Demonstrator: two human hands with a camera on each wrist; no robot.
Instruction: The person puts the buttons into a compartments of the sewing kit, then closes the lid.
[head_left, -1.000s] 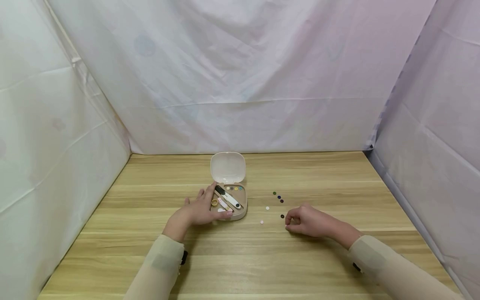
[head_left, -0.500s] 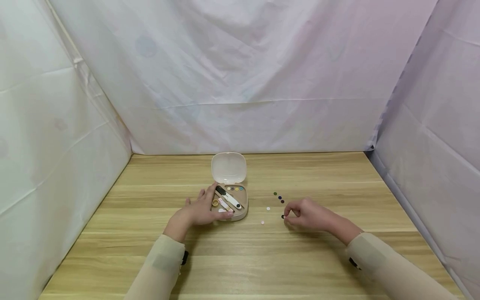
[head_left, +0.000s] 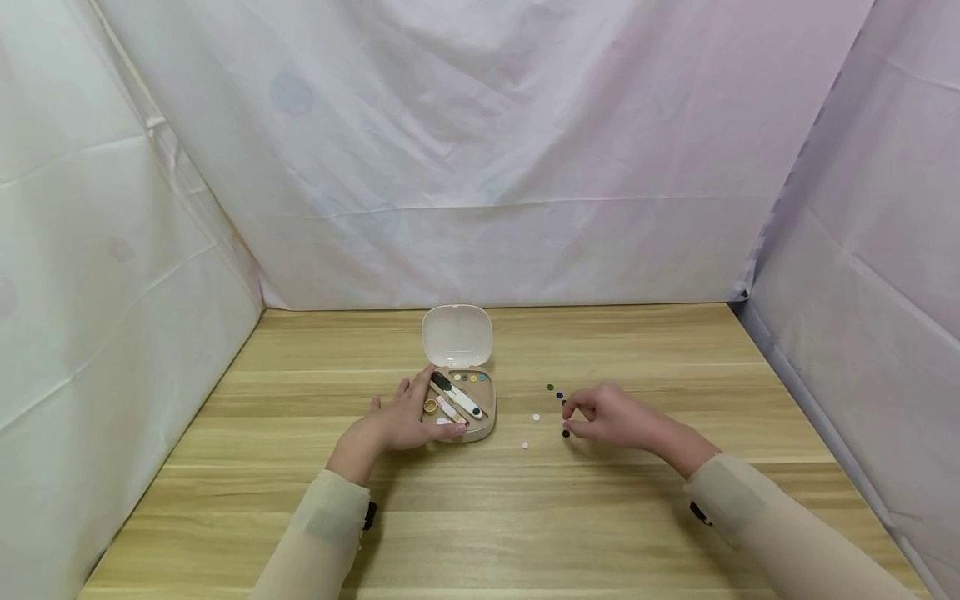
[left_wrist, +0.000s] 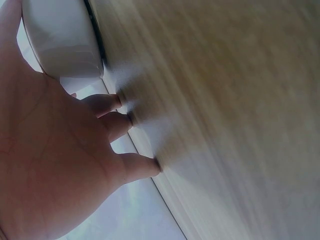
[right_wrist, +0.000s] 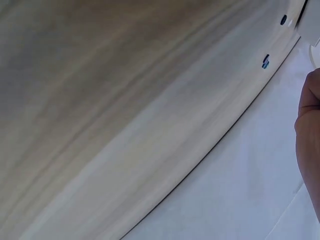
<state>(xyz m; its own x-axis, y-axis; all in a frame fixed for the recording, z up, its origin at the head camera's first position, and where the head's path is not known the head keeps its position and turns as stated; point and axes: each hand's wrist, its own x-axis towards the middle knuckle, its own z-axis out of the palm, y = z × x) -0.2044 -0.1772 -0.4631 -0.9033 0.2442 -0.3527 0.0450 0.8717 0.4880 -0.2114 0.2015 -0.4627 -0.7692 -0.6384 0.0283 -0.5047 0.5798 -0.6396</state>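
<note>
In the head view my left hand (head_left: 401, 421) rests spread along the left side of an open sewing box (head_left: 483, 432), its thumb on the front rim. The left wrist view shows the fingertips on the table beside the box wall (left_wrist: 67, 45). The box holds black-and-white thread snips (head_left: 457, 396), a gold ring-like thimble (head_left: 430, 406), a rolled pale strip (head_left: 450, 410) and several buttons (head_left: 473, 378). My right hand (head_left: 611, 417) appears to pinch a small pale button, mostly hidden by the fingertips, just above a black button (head_left: 566, 433).
Loose buttons lie between box and right hand: green (head_left: 551, 387), blue (head_left: 559, 395), white (head_left: 536, 417) and pale pink (head_left: 525, 445). A dark one is partly covered by the right fingers. The clear lid (head_left: 457, 336) stands raised. White cloth (head_left: 480, 167) surrounds the wooden table (head_left: 262, 500).
My right hand has moved away from me and slightly left, past the black button towards the dark buttons. The left hand has stayed on the box.
</note>
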